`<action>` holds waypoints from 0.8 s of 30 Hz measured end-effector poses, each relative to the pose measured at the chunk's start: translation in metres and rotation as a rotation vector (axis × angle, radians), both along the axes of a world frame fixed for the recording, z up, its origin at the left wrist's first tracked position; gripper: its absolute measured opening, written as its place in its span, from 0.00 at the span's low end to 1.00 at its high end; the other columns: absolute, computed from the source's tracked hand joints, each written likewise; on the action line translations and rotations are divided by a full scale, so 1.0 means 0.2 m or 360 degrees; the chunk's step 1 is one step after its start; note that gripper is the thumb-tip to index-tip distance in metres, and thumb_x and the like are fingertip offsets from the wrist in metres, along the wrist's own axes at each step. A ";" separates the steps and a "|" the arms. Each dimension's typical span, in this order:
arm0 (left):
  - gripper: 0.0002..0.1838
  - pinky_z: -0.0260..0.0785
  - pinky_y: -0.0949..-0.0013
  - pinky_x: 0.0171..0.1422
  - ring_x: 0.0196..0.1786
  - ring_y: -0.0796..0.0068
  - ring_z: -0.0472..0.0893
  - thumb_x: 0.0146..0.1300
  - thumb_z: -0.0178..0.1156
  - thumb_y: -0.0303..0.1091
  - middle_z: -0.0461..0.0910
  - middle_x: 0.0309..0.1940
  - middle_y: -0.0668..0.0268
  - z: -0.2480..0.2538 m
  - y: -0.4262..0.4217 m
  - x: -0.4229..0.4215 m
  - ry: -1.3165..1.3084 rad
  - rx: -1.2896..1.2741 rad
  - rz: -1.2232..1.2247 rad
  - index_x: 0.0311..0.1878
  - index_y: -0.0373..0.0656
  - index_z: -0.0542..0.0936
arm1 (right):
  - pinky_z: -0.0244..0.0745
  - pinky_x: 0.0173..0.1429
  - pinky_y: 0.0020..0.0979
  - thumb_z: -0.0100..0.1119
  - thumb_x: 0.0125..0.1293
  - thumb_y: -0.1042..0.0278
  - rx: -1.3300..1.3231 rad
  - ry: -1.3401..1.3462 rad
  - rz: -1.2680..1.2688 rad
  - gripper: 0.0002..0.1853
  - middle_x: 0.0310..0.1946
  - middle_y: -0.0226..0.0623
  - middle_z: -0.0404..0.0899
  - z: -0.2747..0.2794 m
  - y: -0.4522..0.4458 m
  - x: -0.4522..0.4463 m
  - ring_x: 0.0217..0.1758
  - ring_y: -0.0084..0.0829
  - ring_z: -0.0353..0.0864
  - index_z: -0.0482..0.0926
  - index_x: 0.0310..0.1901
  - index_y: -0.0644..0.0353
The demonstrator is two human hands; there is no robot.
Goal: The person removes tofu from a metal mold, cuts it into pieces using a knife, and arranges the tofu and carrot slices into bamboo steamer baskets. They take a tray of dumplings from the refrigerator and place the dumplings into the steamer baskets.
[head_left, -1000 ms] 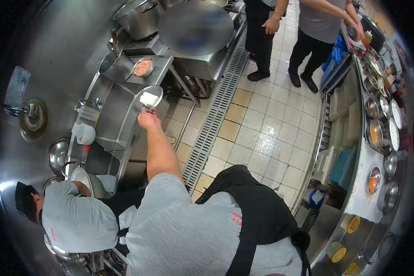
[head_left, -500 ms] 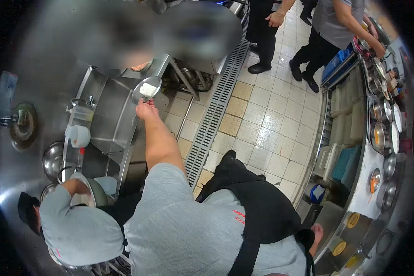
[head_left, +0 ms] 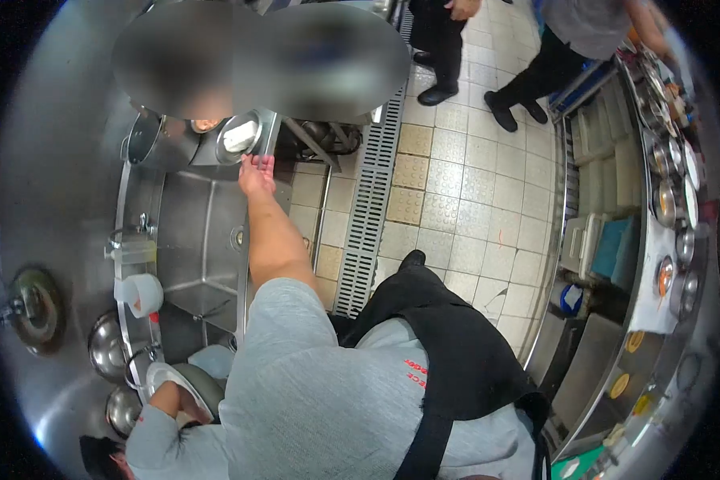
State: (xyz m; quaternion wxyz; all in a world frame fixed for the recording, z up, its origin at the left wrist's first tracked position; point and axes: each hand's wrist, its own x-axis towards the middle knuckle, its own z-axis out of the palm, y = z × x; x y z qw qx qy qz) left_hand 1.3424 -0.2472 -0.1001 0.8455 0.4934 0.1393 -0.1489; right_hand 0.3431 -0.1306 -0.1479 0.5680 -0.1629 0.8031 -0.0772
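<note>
- Toward the far left we see a white block (head_left: 240, 137), longer than it is wide and plain in colour, with soft, rounded edges; its finer texture is too small for us to tell
- It lies inside a shallow round metal bowl (head_left: 233, 157), which sits on the metal counter (head_left: 208, 152) at the far end of the sink (head_left: 188, 232)
- Just left of it we see a dish of pink food (head_left: 206, 126), partly covered by a blurred patch, and farther left a deep metal pot (head_left: 160, 142)
- Our left hand (head_left: 256, 174) reaches to the near side of the bowl, its fingers parted; whether a fingertip touches the rim we cannot tell
- Half a second ago we held the bowl by its near rim, out past the sink's far right corner; now it stands farther off beside the pink food, and our fingers have loosened
- At the near left a co-worker (head_left: 176, 448) bends over a wide basin (head_left: 162, 373), lower in our view than before
</note>
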 end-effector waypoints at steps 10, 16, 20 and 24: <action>0.13 0.75 0.67 0.31 0.27 0.72 0.75 0.71 0.63 0.40 0.78 0.34 0.66 -0.29 -0.37 -1.35 -0.0230 0.0761 -0.1540 0.53 0.45 0.77 | 0.78 0.34 0.33 0.58 0.64 0.67 -0.0644 0.0278 -0.0210 0.18 0.32 0.36 0.83 0.20 0.26 0.55 0.32 0.27 0.84 0.81 0.55 0.61; 0.11 0.70 0.72 0.29 0.29 0.74 0.78 0.72 0.60 0.37 0.79 0.36 0.69 -0.51 -0.47 -2.40 -0.0580 0.0793 -0.2948 0.51 0.44 0.77 | 0.81 0.43 0.36 0.63 0.61 0.63 -0.0642 0.0274 -0.0638 0.18 0.39 0.46 0.87 -0.03 1.12 0.56 0.39 0.37 0.87 0.84 0.50 0.64; 0.11 0.68 0.75 0.30 0.31 0.77 0.78 0.72 0.59 0.37 0.80 0.38 0.68 -0.50 -0.47 -3.08 -0.0971 0.0833 -0.3366 0.52 0.44 0.79 | 0.78 0.27 0.34 0.66 0.62 0.64 -0.0181 0.0533 -0.0943 0.20 0.33 0.39 0.85 -0.27 1.94 0.64 0.29 0.31 0.84 0.81 0.53 0.64; 0.15 0.69 0.76 0.31 0.31 0.79 0.79 0.70 0.64 0.40 0.80 0.38 0.69 -0.47 -0.32 -3.64 -0.1128 0.0751 -0.3621 0.53 0.43 0.80 | 0.77 0.25 0.34 0.68 0.63 0.63 0.0005 0.0422 -0.1496 0.21 0.36 0.43 0.85 -0.07 2.30 0.76 0.29 0.34 0.85 0.80 0.55 0.64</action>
